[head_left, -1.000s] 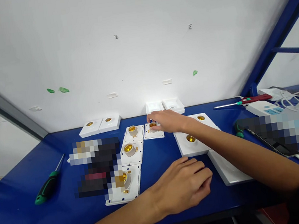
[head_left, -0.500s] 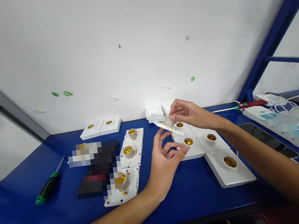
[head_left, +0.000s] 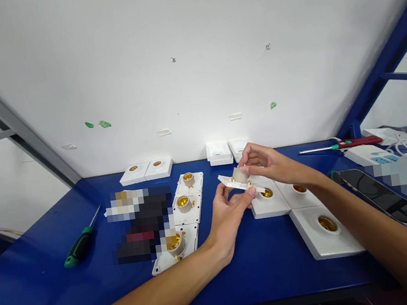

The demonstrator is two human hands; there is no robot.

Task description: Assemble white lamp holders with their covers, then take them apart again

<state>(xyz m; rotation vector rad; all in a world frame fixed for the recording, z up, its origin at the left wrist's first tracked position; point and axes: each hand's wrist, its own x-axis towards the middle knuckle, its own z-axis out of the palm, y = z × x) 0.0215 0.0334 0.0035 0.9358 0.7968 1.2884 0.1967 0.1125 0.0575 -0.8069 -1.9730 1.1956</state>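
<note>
A lamp socket base [head_left: 240,174], a thin white square plate with a pale round socket and brass screws, is held tilted above the table. My left hand [head_left: 229,216] grips the plate's near edge between thumb and fingers. From the right, my right hand [head_left: 271,166] pinches the rim of the socket; its fingertips partly hide the opening. Below and behind it lie white square lamp holders with covers, one of them nearest my left fingers [head_left: 268,206]. Similar uncovered socket bases [head_left: 187,212] stand in a column to the left, brass threads facing up.
A green-black screwdriver [head_left: 80,244] lies left, beside a blurred dark object [head_left: 144,228]. Two white covers [head_left: 220,154] stand by the wall. To the right are a red-handled screwdriver [head_left: 356,143], a phone [head_left: 385,196] and a power strip [head_left: 367,155] with cables.
My left hand has closed from loosely spread fingers onto the plate's edge. The socket base has levelled somewhat and its brass screws now face me. The view has shifted slightly.
</note>
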